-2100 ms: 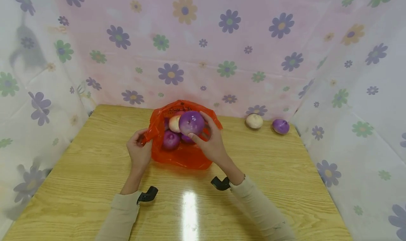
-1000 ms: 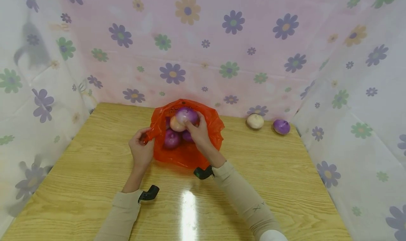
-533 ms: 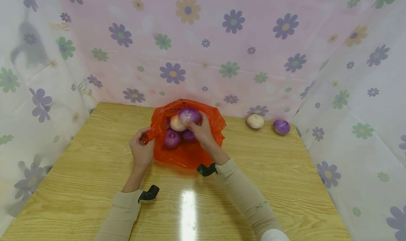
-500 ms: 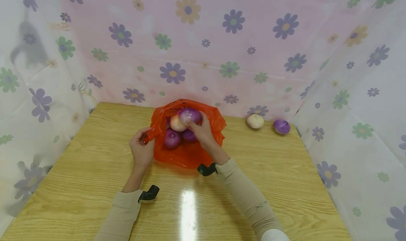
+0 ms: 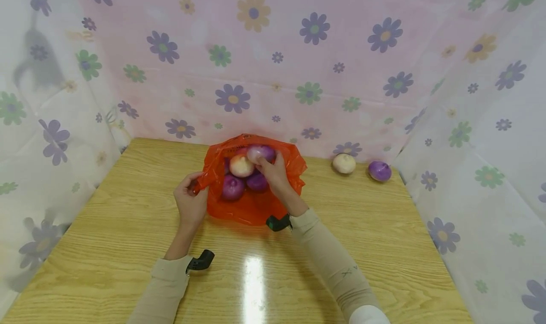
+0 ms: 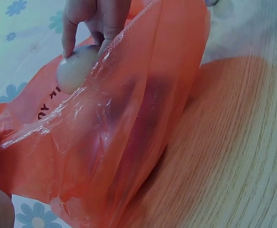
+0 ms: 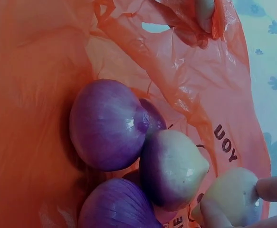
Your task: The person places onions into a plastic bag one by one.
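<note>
An orange-red plastic bag (image 5: 239,215) lies with its mouth spread open near the back of the table. My left hand (image 5: 190,201) pinches the bag's left rim. Inside the bag's mouth, my right hand (image 5: 275,176) holds a purple-and-white onion (image 5: 260,153) between thumb and fingers, at the back right of the pile. Beside it are a pale-topped onion (image 5: 241,166) and purple onions (image 5: 232,187), seen close up in the right wrist view, where the held onion (image 7: 238,194) is at the lower right. The left wrist view shows the held onion (image 6: 75,71) at the bag's rim.
To the bag's right, along the back edge of the wooden table (image 5: 358,220), a white onion (image 5: 343,164) and a purple onion (image 5: 379,171) lie side by side. Flower-printed cloth (image 5: 273,77) hangs behind the table and on both sides.
The right hand has lowered the onion from above the bag's mouth into the bag, then shifted it slightly right and back. The left hand keeps its hold on the rim.
</note>
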The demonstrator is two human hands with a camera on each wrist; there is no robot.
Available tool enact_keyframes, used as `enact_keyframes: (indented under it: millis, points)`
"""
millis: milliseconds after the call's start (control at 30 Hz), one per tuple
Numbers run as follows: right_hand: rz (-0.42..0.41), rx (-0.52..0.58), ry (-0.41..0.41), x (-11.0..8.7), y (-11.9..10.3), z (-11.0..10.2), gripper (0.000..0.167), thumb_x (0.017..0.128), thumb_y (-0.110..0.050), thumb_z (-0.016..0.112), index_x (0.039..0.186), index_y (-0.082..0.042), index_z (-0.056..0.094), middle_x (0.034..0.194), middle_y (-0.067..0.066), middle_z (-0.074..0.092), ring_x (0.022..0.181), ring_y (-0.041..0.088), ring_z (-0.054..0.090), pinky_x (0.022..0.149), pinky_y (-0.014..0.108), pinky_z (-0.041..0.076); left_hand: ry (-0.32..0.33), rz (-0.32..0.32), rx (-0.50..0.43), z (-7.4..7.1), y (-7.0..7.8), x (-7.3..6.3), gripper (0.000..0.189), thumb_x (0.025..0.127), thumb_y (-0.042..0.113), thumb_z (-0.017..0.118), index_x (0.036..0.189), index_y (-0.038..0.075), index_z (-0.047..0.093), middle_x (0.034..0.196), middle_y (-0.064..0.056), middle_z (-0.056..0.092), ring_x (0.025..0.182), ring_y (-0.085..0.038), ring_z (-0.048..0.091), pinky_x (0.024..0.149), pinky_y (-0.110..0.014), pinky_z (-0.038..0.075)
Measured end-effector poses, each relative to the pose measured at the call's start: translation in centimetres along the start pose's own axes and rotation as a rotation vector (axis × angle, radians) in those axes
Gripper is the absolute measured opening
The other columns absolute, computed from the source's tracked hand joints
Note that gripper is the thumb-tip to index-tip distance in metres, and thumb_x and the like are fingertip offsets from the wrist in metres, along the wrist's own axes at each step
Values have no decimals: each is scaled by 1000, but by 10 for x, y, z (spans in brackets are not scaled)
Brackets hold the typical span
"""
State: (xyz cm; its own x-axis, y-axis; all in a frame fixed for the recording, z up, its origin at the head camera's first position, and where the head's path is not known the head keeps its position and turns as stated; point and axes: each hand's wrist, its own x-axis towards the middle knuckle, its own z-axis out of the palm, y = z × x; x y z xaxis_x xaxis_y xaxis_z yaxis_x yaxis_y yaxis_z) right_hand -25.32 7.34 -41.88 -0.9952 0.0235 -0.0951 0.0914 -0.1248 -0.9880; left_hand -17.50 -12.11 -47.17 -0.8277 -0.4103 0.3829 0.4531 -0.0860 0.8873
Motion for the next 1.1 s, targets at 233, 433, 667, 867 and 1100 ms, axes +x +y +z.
enact_keyframes:
  millis: [233,433,667,867,1100]
  points:
    - [-11,-9,61,-2,1,0,74,95,-6,60,157,3,20,136,19,49,108,24,56,92,29,51,7,10,-13,0,0,1,24,86,-19,64,109,-18,65,96,6,69,86,-9,65,80,-17,58]
    - [-18,16,33,-9,2,-2,79,97,-3,56,161,0,10,143,20,44,110,24,55,101,32,50,15,0,-20,1,2,1,24,85,-22,62,110,-21,64,95,8,69,86,-6,65,79,-16,57]
    - [-8,31,6,-22,-3,-3,76,96,-1,55,161,-2,14,163,21,23,145,35,36,116,47,40,21,13,-8,2,5,2,25,85,-24,60,109,-23,62,94,10,68,85,-4,64,79,-13,56]
    - [-15,131,-77,-38,-13,-6,70,99,4,50,160,1,16,164,22,18,146,40,35,111,47,44,25,14,-10,1,6,2,23,86,-20,64,109,-19,65,95,6,68,87,-8,66,80,-16,57]
    - [-114,137,-152,-57,-35,-20,55,103,-2,51,155,-1,33,155,16,34,120,29,58,94,32,57,18,24,-38,1,5,2,23,86,-19,65,109,-21,64,95,5,69,86,-8,66,80,-18,58]
